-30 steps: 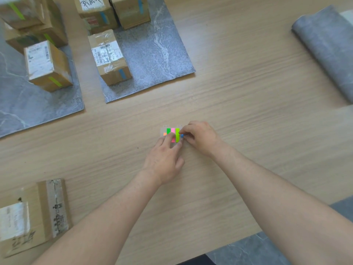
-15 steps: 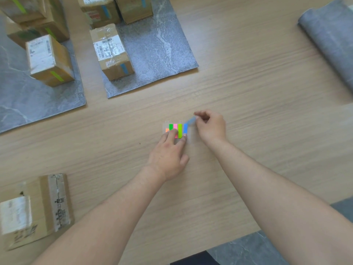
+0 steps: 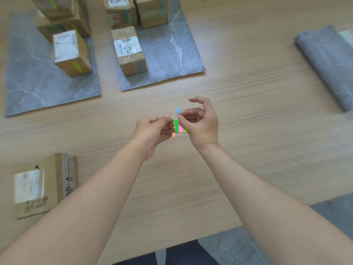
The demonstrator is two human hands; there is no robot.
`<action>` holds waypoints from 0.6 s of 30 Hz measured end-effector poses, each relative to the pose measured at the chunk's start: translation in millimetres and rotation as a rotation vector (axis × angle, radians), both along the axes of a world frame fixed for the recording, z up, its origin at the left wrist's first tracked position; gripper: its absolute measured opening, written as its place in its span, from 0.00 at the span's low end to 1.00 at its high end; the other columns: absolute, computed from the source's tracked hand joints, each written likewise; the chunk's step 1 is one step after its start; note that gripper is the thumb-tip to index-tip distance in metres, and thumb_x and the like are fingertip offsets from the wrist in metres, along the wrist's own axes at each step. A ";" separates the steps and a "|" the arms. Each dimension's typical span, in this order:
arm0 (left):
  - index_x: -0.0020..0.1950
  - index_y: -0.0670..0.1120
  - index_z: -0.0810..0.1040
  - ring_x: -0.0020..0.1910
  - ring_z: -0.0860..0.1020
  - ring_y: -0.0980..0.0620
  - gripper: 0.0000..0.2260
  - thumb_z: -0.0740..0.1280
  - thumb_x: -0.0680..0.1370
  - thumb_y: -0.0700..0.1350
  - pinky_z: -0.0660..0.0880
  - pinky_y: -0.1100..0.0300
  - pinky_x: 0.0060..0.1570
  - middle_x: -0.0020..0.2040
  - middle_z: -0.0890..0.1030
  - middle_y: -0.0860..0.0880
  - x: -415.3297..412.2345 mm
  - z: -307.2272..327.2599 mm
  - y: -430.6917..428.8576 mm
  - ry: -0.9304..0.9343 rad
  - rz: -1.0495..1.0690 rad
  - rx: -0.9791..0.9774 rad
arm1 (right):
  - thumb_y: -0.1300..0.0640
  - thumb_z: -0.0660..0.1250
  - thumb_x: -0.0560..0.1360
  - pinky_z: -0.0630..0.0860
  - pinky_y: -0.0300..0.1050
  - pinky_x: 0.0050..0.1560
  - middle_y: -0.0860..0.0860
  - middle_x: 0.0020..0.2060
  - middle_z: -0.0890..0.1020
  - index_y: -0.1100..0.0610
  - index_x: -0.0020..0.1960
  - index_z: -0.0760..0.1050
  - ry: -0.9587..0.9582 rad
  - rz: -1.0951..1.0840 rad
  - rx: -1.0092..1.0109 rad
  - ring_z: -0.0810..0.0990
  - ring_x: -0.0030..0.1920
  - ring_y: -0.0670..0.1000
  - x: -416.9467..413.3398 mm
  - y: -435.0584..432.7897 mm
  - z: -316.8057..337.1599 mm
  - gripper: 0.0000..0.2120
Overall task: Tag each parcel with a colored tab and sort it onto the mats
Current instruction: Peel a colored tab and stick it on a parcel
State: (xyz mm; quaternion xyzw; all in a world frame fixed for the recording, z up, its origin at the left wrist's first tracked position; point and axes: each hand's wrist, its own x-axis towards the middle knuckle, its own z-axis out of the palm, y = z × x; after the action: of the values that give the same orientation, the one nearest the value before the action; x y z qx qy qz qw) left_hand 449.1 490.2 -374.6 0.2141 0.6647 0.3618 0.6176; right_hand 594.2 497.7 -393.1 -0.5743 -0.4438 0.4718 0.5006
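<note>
My right hand [image 3: 200,123] pinches a small blue tab [image 3: 178,111] between thumb and forefinger, raised just above the pad of colored tabs [image 3: 178,129] lying on the wooden table. My left hand [image 3: 152,131] hovers beside the pad with its fingers loosely curled and nothing in them. An untagged cardboard parcel [image 3: 44,184] lies at the near left. The left grey mat [image 3: 38,81] carries several parcels with green tabs, the nearest parcel [image 3: 70,52] among them. The middle grey mat [image 3: 172,54] carries blue-tabbed parcels, one parcel [image 3: 129,50] nearest me.
A rolled grey mat [image 3: 326,62] lies at the far right of the table. Another grey surface [image 3: 238,245] shows past the table's near edge. Bare wood stretches between my hands and the rolled mat.
My right hand peeled the blue tab off the pad and lifted it. My left hand came off the pad and rose beside it.
</note>
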 end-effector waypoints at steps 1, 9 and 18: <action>0.50 0.37 0.83 0.44 0.85 0.45 0.10 0.70 0.80 0.45 0.82 0.51 0.53 0.43 0.85 0.42 -7.4 5.4 -3.9 -0.046 0.042 -0.007 | 0.69 0.76 0.69 0.83 0.46 0.49 0.54 0.38 0.87 0.55 0.60 0.75 -0.027 0.058 0.017 0.87 0.41 0.52 -6.7 -5.8 5.0 0.22; 0.51 0.36 0.83 0.44 0.85 0.44 0.10 0.74 0.76 0.43 0.82 0.51 0.52 0.44 0.85 0.40 -71.5 32.4 -61.9 -0.145 0.177 0.011 | 0.70 0.74 0.69 0.83 0.41 0.50 0.51 0.38 0.86 0.59 0.57 0.74 -0.220 0.381 0.166 0.87 0.41 0.49 -61.3 -59.1 33.2 0.20; 0.43 0.42 0.82 0.38 0.79 0.50 0.03 0.73 0.76 0.37 0.81 0.56 0.48 0.39 0.82 0.46 -162.6 39.8 -164.7 0.010 0.098 0.140 | 0.70 0.75 0.69 0.83 0.42 0.49 0.51 0.40 0.87 0.58 0.54 0.76 -0.291 0.464 0.276 0.87 0.42 0.49 -144.7 -157.5 45.5 0.18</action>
State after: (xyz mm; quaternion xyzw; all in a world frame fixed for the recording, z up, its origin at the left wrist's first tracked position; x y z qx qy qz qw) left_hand 286.5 325.5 -334.8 0.2259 0.6505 0.4362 0.5793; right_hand 449.5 340.2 -347.7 -0.4457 -0.6902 0.4216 0.3838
